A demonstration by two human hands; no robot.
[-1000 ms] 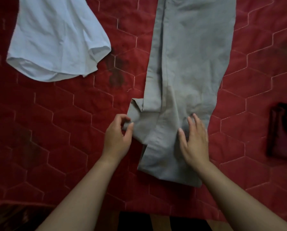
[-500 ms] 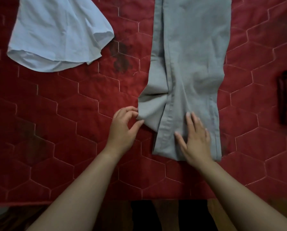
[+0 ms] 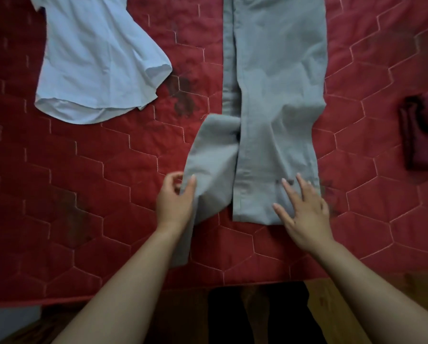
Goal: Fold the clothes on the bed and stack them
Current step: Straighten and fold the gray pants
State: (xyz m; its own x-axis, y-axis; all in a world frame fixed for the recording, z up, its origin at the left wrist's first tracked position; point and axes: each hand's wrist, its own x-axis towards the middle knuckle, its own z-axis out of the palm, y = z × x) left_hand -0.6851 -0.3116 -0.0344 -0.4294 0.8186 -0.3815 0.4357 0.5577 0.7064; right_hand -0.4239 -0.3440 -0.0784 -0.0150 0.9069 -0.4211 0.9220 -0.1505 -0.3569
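Grey trousers (image 3: 275,95) start right under my hands. My left hand (image 3: 175,202) pinches the loose leg flap between thumb and fingers. My right hand (image 3: 304,214) lies flat on the hem, fingers spread. The trousers run lengthwise straight away from me, from the near edge of the bed (image 3: 59,219) toward the far one. White shirt (image 3: 96,60) is off at the far left.

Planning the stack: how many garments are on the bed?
3: light blue shirt upper left, grey trousers centre, dark red folded garment at right edge; more may lie off-frame.
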